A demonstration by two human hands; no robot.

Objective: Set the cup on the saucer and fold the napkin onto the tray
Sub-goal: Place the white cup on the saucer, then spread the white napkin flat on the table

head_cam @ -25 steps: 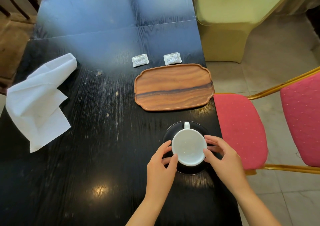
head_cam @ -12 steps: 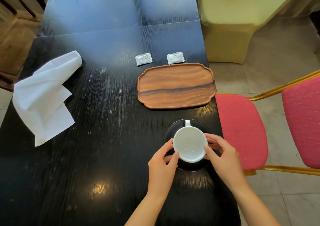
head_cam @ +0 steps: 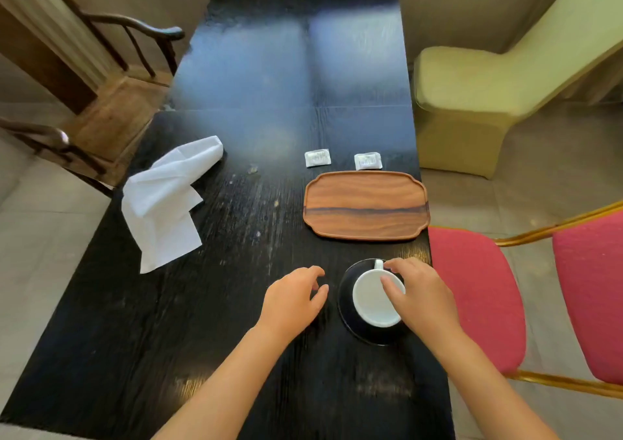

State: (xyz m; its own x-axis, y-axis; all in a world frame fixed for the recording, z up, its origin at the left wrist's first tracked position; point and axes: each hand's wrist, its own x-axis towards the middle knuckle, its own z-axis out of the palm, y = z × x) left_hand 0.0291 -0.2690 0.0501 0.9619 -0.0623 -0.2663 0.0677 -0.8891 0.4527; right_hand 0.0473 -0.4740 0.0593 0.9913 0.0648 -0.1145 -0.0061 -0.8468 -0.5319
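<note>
Porcelain, white and smooth, makes up the round cup point(head_cam: 374, 299), which sits upright on a glossy black saucer point(head_cam: 347, 308) on the dark, grainy wood counter point(head_cam: 236, 305). Of the two hands, the right hand point(head_cam: 421, 296) grips the cup, its thumb lying over the rim and its fingertips curled at the small handle on the far side. The left hand point(head_cam: 293, 299) hovers just beside the saucer, apart from it, fingers loosely bent and holding nothing. Beyond the saucer lies an oblong wooden tray point(head_cam: 365, 205) with scalloped corners and a dark streak in its grain. Past the tray's far edge rest two small square white sachets point(head_cam: 317, 158). Well to the left of the tray, a crumpled white napkin point(head_cam: 165, 203) sprawls near the counter's edge.
</note>
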